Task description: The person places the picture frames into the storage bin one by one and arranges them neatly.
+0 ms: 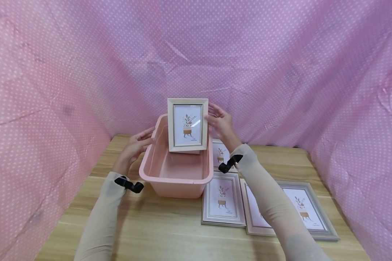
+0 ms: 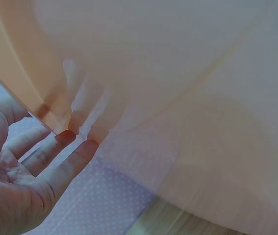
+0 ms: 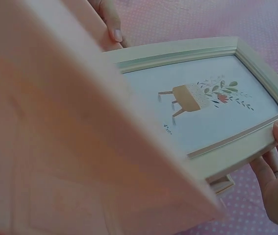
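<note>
A cream picture frame (image 1: 187, 148) with a potted-plant print stands upright over the far end of a pink plastic bin (image 1: 176, 180). My right hand (image 1: 221, 121) grips this frame by its right side, thumb on the front and fingers behind. In the right wrist view the bin's wall hides the frame's lower left part. A corner of another frame (image 3: 223, 185) shows behind it. At the bin's left rim is my left hand (image 1: 138, 144). The left wrist view shows its extended fingertips (image 2: 90, 145) against the bin's outer wall.
Several framed plant prints lie face up on the wooden table right of the bin, including a whitish frame (image 1: 223, 222) and a grey one (image 1: 323, 235). My right forearm passes over them. Pink dotted cloth (image 1: 196, 47) hangs behind and at both sides.
</note>
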{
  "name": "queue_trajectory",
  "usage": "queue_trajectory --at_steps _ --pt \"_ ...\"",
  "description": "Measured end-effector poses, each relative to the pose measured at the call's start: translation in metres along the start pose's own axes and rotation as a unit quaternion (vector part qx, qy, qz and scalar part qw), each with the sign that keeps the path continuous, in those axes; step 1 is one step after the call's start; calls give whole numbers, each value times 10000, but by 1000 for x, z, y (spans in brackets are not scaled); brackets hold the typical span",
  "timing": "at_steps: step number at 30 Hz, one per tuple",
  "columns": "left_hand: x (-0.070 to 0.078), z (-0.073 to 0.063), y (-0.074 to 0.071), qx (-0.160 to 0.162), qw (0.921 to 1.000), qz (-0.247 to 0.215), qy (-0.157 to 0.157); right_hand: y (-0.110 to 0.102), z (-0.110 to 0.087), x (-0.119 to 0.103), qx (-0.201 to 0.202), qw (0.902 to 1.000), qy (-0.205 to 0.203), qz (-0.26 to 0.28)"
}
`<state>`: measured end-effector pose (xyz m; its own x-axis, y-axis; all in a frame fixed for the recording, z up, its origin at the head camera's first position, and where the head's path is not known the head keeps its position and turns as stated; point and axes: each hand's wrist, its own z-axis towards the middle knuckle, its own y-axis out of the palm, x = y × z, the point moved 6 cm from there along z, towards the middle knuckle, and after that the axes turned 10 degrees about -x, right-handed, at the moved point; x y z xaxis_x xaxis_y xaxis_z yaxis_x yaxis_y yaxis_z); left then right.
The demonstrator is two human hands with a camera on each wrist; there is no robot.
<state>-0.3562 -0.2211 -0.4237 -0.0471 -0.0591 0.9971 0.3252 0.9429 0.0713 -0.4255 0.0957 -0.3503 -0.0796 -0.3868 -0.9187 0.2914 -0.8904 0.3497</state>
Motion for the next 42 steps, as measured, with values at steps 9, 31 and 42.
queue_trajectory --at_steps 9,31,42 --pt "-1 1 -1 47 10000 7 -31 -8 -2 9 -151 9990 -108 -410" --pt "1 -3 2 11 10000 -75 32 5 -6 -9 -1163 9587 -691 -2502" --pt "2 -5 3 31 10000 -31 24 4 -10 -1 -1481 9428 -441 -2952"
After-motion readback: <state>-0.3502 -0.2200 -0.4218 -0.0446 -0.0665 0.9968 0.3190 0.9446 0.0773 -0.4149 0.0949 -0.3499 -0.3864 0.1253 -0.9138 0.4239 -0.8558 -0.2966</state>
